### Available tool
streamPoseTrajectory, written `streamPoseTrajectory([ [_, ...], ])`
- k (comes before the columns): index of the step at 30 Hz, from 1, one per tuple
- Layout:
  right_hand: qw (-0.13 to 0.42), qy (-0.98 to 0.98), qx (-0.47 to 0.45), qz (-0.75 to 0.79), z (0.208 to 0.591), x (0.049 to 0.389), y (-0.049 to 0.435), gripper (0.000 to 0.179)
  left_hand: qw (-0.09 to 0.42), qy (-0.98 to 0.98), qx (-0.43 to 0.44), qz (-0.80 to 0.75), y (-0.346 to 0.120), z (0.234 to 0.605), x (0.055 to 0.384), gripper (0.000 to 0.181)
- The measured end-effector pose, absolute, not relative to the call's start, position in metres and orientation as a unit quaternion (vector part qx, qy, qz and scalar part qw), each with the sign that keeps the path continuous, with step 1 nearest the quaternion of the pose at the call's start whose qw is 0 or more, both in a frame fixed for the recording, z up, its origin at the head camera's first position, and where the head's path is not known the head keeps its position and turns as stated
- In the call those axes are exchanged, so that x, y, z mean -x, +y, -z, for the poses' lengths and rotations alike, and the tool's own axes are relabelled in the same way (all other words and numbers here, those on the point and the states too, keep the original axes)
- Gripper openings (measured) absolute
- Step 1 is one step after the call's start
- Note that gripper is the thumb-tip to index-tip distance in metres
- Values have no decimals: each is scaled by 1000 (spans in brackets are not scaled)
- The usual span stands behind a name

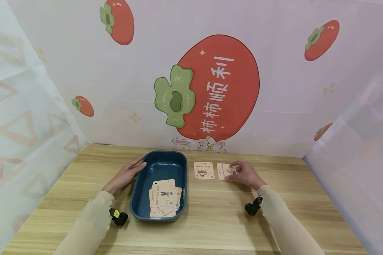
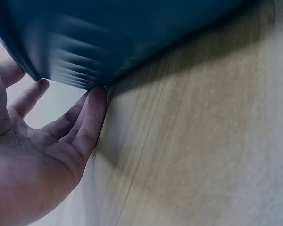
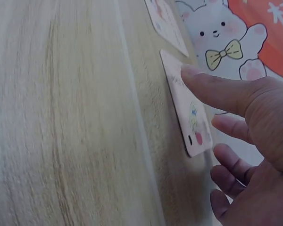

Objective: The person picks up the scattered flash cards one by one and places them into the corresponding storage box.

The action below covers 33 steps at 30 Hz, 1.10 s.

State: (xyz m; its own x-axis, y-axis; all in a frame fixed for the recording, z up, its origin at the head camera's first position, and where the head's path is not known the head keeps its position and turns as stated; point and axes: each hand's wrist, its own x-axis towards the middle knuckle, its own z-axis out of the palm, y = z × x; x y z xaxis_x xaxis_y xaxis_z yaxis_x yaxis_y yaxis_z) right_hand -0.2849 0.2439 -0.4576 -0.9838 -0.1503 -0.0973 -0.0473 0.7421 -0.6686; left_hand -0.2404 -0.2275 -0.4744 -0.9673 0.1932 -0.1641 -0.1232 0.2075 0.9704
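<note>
My left hand (image 1: 126,175) rests against the left side of a dark blue plastic tray (image 1: 185,184), thumb up at the rim. In the left wrist view, its fingers (image 2: 92,117) reach to the bottom corner of the tray wall. Inside the tray lies a loose pile of picture cards (image 1: 164,198), with "play the guitar" on top. My right hand (image 1: 247,174) is over a picture card (image 1: 222,170) that lies flat on the table. The right wrist view has the thumb tip on this card and the other fingers loosely bent beyond its edge.
Left of that card lies a second one, marked "take a break" (image 1: 204,170). Both are near the back edge of the wood-grain table (image 1: 217,223). A printed backdrop (image 1: 280,106) with red persimmons stands behind it, and pale sheets hang at both sides.
</note>
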Motion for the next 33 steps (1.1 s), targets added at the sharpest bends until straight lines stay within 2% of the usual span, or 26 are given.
streamPoseTrajectory([
  [16,78,955,27,285,465,291,250,85,123,766,-25,-630,-226,475,241,68],
  [33,77,947,7,313,459,283,250,71,130,763,-14,-634,-227,474,240,71],
])
